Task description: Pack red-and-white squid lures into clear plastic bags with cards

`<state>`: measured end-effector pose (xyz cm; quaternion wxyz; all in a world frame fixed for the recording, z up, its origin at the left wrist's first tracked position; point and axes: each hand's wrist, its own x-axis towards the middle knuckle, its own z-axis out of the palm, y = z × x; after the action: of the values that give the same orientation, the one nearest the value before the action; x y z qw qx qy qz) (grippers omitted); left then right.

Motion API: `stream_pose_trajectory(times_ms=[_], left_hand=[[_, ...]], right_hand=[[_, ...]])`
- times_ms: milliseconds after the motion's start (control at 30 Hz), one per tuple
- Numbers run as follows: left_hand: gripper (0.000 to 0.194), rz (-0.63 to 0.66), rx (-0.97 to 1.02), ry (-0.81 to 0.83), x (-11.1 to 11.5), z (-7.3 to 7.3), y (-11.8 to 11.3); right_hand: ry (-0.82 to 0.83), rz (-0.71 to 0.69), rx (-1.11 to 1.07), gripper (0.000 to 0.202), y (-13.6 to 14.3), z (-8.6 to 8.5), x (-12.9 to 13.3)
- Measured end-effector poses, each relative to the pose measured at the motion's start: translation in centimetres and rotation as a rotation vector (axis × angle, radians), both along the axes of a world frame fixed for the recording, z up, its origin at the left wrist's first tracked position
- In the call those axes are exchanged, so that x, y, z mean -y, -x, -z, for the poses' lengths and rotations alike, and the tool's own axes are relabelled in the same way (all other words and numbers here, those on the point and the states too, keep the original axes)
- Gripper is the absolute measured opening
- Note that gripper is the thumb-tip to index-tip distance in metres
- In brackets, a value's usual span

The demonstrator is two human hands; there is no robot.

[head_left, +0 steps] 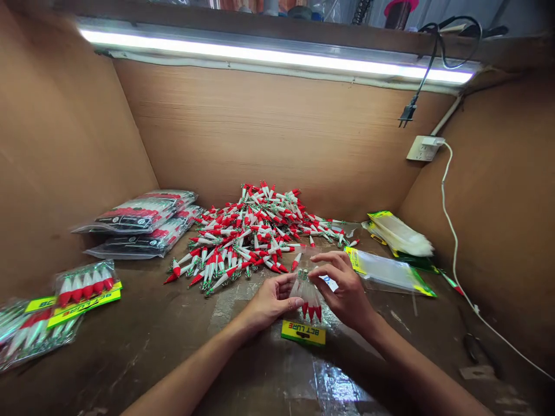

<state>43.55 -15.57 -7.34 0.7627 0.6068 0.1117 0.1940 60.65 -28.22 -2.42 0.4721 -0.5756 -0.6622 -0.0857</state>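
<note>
A clear bag with a yellow-and-green header card [303, 333] lies at the front centre, its card towards me. Several red-and-white lures [311, 312] are inside it, red tips pointing at the card. My left hand [273, 300] grips the bag's left edge between thumb and fingers. On the right side my right hand [340, 284] has its thumb and index finger at the bag's far end, beside the lures' green ends; its other fingers are bent over. Whether those fingertips pinch the bag or a lure is too small to tell. Behind both hands rises a large pile of loose lures [255, 231].
Packed bags [143, 216] are stacked at the back left, with filled carded packs [84, 289] nearer. Unfilled card bags [390, 271] lie right. A white cable [453, 231] runs down the right side, near dark pliers [474, 346]. A black plug [407, 112] hangs above.
</note>
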Motion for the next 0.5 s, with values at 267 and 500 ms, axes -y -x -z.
stream_pose_trajectory(times_ms=[267,500], left_hand=[[0.052,-0.142,-0.025,0.026,0.1,0.2,0.2],[0.052,-0.281,0.006,-0.016,-0.3,-0.1,0.4]], right_hand=[[-0.012,0.095,-0.325,0.032,0.1,2.4,-1.1],[0.418,-0.166,-0.692,0.048,1.3,4.4,-2.3]])
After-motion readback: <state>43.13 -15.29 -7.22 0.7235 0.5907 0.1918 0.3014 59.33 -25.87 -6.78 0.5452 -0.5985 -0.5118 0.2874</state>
